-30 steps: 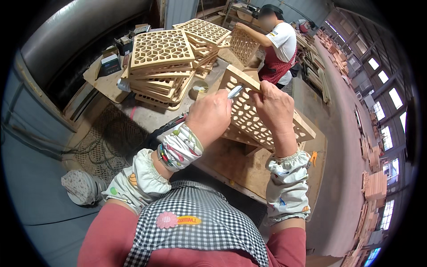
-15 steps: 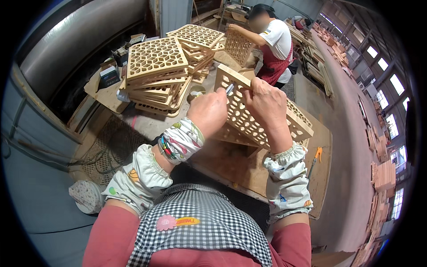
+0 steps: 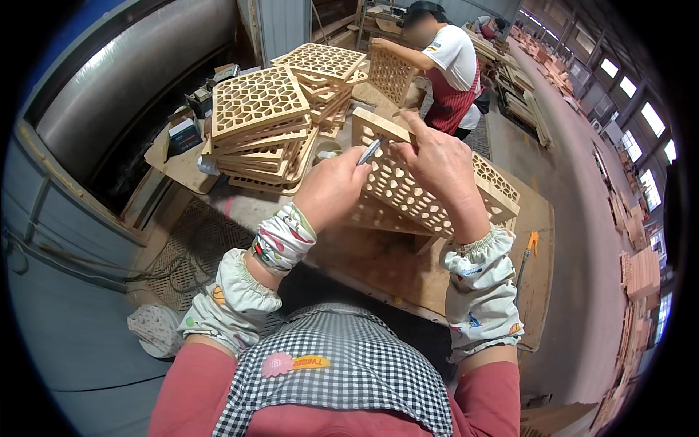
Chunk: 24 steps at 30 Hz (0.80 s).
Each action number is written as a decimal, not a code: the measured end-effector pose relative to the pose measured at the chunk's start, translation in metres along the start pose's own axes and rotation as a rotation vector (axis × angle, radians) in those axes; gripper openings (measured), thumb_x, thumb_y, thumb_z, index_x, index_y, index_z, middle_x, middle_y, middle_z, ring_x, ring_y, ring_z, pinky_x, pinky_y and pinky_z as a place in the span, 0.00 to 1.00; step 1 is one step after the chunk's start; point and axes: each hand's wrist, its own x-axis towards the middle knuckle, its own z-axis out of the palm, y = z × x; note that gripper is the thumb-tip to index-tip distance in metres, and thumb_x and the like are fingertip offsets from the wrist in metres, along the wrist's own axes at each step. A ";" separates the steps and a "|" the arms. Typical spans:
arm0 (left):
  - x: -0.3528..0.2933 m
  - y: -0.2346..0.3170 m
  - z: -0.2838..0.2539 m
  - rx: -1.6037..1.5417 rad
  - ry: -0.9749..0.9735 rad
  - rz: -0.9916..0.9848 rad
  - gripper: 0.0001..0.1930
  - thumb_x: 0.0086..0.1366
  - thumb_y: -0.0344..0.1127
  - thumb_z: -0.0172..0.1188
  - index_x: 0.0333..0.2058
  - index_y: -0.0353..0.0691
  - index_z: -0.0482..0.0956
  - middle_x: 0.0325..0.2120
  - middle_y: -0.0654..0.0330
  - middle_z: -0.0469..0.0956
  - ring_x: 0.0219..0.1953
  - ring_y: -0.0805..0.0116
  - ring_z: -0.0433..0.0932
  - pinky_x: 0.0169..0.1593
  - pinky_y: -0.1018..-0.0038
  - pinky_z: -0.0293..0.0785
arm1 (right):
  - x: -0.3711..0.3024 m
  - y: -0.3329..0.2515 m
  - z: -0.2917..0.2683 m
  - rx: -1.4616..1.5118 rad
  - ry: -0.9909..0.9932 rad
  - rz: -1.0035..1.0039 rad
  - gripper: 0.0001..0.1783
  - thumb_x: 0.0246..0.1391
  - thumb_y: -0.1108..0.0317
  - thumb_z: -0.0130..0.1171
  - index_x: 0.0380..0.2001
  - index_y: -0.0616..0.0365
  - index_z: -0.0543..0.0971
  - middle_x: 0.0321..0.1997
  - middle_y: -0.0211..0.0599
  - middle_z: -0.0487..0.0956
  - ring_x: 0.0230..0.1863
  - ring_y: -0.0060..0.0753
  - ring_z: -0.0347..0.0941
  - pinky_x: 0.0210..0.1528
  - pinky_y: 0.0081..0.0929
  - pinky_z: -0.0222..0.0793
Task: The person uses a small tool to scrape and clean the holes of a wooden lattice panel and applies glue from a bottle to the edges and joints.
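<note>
My left hand [image 3: 336, 188] is closed around a slim grey metal tool [image 3: 370, 151], whose tip rests at an opening near the upper left corner of a wooden lattice panel [image 3: 408, 191]. That panel stands tilted on its edge over the workbench. Across its top edge lies my right hand [image 3: 443, 162], thumb on the near face close to the tool and fingers bent over the rim. The fingertips behind the edge are hidden. Beneath the panel is a wooden support [image 3: 386, 218], partly covered by it.
Stacked lattice panels [image 3: 258, 102] rise at the bench's left, beside small boxes [image 3: 184, 135]. A co-worker [image 3: 451, 65] in a red striped apron holds another panel [image 3: 391, 76]. An orange-handled tool [image 3: 531, 244] lies at the right edge. A covered stool [image 3: 154, 329] stands lower left.
My right hand has shifted its grip, with its fingers loosening and the thumb coming nearer the tool. My left hand has moved slightly left and down, tilting the tool more.
</note>
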 end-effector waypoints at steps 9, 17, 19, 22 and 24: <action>0.009 -0.005 -0.004 0.018 -0.059 0.037 0.16 0.77 0.42 0.54 0.50 0.34 0.78 0.35 0.40 0.83 0.41 0.38 0.83 0.46 0.50 0.77 | 0.002 0.007 -0.007 0.115 -0.065 -0.017 0.18 0.62 0.51 0.65 0.52 0.43 0.84 0.39 0.42 0.88 0.44 0.49 0.85 0.46 0.46 0.78; 0.004 0.016 0.007 0.502 0.213 0.175 0.11 0.76 0.39 0.55 0.36 0.38 0.75 0.22 0.50 0.80 0.26 0.47 0.84 0.29 0.54 0.80 | 0.000 -0.001 -0.005 0.013 -0.055 0.013 0.24 0.64 0.44 0.63 0.35 0.58 0.84 0.34 0.49 0.87 0.41 0.53 0.85 0.45 0.48 0.79; 0.005 0.014 0.008 0.542 0.218 0.190 0.11 0.76 0.38 0.55 0.34 0.38 0.75 0.22 0.51 0.79 0.25 0.48 0.84 0.29 0.54 0.81 | -0.001 -0.001 -0.005 0.012 -0.050 0.007 0.24 0.64 0.44 0.63 0.34 0.58 0.84 0.34 0.50 0.87 0.41 0.53 0.86 0.45 0.48 0.80; 0.010 0.001 0.011 0.578 0.248 0.268 0.11 0.74 0.35 0.55 0.31 0.38 0.76 0.21 0.52 0.77 0.24 0.48 0.83 0.28 0.56 0.80 | -0.003 -0.002 -0.003 0.014 -0.054 0.010 0.23 0.64 0.46 0.63 0.34 0.58 0.83 0.35 0.48 0.86 0.42 0.54 0.84 0.45 0.49 0.78; 0.012 -0.004 0.018 0.556 0.283 0.302 0.11 0.74 0.34 0.56 0.29 0.38 0.75 0.21 0.52 0.76 0.23 0.48 0.82 0.28 0.56 0.80 | -0.004 -0.003 -0.003 0.020 -0.044 0.008 0.23 0.64 0.47 0.63 0.34 0.59 0.82 0.36 0.47 0.85 0.43 0.55 0.84 0.45 0.50 0.78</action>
